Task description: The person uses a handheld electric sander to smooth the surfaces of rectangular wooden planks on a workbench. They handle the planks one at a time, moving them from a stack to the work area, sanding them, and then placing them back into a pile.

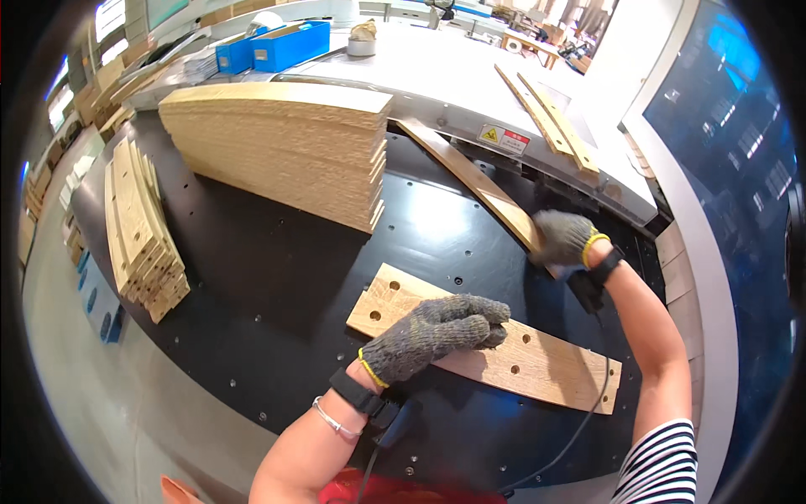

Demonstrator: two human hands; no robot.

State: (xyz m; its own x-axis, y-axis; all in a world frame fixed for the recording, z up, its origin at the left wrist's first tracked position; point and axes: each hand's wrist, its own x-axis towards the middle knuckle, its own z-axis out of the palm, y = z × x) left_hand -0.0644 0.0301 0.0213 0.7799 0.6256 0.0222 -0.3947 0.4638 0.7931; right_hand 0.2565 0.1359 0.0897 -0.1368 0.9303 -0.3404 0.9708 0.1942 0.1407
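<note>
My left hand (441, 336), in a dark grey knitted glove with a yellow cuff, lies over a pale wooden board (546, 357) with several drilled holes. Its fingers stretch out across the board's top and hide part of it. Farther right, my gloved right hand (564, 238) is closed around the near end of a long, narrow wooden board (474, 181). That hand is slightly blurred, and its fingertips are partly hidden. The narrow board slants away to the left, alongside the pale machine bed's edge.
A tall stack of wooden boards (273, 151) stands at the back left of the black table (277, 336). Left of it is a lower pile of drilled boards (138, 223). Two wooden strips (546, 118) lie on the machine bed (420, 63), with blue bins (290, 48) behind.
</note>
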